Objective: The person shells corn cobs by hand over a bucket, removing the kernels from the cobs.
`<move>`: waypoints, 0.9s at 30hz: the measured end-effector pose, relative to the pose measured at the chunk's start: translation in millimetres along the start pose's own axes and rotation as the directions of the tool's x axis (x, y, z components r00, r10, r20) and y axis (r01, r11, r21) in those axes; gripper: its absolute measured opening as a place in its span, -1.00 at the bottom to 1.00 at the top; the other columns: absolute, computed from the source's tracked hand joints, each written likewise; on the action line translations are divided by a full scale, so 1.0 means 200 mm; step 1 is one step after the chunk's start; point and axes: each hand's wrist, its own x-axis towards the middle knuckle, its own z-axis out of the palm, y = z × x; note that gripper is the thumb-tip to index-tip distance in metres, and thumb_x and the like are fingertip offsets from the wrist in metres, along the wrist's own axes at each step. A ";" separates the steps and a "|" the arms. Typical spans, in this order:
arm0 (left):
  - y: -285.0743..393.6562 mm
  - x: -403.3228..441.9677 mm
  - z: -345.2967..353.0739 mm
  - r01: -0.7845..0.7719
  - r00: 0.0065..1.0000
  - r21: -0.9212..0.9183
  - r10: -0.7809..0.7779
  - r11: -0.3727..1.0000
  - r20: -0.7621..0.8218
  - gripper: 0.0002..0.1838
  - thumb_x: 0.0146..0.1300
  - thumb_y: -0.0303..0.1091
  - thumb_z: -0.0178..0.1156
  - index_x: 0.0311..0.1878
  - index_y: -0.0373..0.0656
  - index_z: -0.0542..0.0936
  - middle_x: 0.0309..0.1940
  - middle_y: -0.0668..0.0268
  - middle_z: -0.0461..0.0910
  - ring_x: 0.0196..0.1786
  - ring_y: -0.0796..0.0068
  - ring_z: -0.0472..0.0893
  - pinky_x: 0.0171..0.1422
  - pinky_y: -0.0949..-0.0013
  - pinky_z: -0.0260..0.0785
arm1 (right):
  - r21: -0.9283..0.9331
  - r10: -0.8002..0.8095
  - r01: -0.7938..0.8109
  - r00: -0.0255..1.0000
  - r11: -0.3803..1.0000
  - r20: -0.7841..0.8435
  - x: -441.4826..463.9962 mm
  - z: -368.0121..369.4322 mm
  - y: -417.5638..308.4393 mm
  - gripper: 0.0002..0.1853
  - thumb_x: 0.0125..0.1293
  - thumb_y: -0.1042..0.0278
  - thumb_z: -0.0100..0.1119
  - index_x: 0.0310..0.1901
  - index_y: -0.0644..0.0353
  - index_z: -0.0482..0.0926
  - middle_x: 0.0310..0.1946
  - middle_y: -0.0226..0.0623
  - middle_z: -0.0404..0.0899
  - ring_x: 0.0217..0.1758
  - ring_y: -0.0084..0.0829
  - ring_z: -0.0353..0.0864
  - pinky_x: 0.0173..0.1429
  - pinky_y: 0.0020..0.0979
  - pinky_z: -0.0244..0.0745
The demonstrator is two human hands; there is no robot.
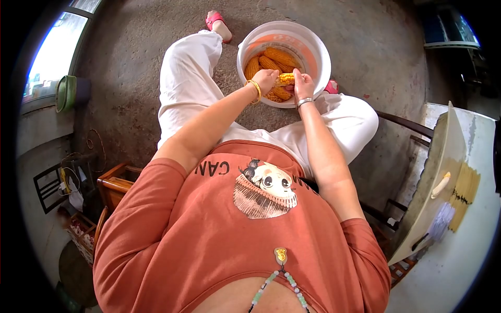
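Note:
Over a white bucket (324,57) on the floor, between my knees, my two hands hold one yellow corn cob (285,79). My left hand (265,80) has its fingers closed on the cob's left end. At the other end, my right hand (302,84) grips the cob between thumb and fingers. Several more corn cobs (279,56) lie in the bucket beneath, with some loose kernels (274,96) near the side closest to me. The hands partly hide the bucket's contents.
A pale table (446,156) at the right bears a peeled-looking cob (441,185) and stacks of paper-like items. Wooden furniture (117,182) stands at the left, and a green basket (66,94) sits by the window. My feet in pink sandals (214,20) flank the bucket.

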 end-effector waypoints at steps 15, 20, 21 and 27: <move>0.02 -0.06 -0.04 -0.147 0.986 0.012 0.145 0.989 0.082 -0.63 0.30 -0.14 -0.02 -0.14 -0.26 0.57 -0.49 0.26 0.57 -0.44 0.45 0.55 -0.33 0.37 0.40 | 0.077 0.105 -0.104 0.994 0.992 -0.009 -0.08 0.02 -0.16 -0.59 0.18 0.02 0.27 -0.39 0.21 0.36 -0.53 -0.29 0.50 -0.66 -0.43 0.56 -0.55 -0.38 0.62; 0.03 -0.02 -0.02 -0.137 0.990 0.172 0.141 0.975 -0.008 -0.67 0.33 -0.21 -0.07 -0.17 -0.27 0.57 -0.49 0.23 0.56 -0.46 0.42 0.56 -0.34 0.36 0.41 | 0.065 0.026 -0.025 1.000 0.998 -0.012 -0.07 0.02 -0.11 -0.63 0.20 0.10 0.26 -0.39 0.22 0.36 -0.52 -0.29 0.50 -0.63 -0.41 0.57 -0.55 -0.38 0.62; 0.05 -0.03 -0.02 -0.020 1.000 0.068 0.020 0.998 0.003 -0.68 0.33 -0.19 -0.07 -0.19 -0.25 0.56 -0.53 0.28 0.52 -0.51 0.47 0.51 -0.43 0.41 0.34 | 0.086 0.008 -0.008 1.000 0.996 -0.004 -0.09 0.02 -0.14 -0.64 0.20 0.11 0.27 -0.40 0.22 0.36 -0.52 -0.30 0.50 -0.62 -0.42 0.58 -0.55 -0.38 0.62; 0.19 -0.11 -0.09 0.283 0.955 -0.175 -0.260 0.943 0.144 -0.67 0.37 -0.12 -0.11 -0.25 -0.16 0.52 -0.64 0.36 0.43 -0.76 0.60 0.33 -0.69 0.51 0.15 | 0.145 -0.006 0.007 1.000 0.989 -0.008 -0.15 0.04 -0.22 -0.64 0.21 0.12 0.25 -0.41 0.25 0.38 -0.51 -0.27 0.51 -0.63 -0.42 0.57 -0.58 -0.38 0.62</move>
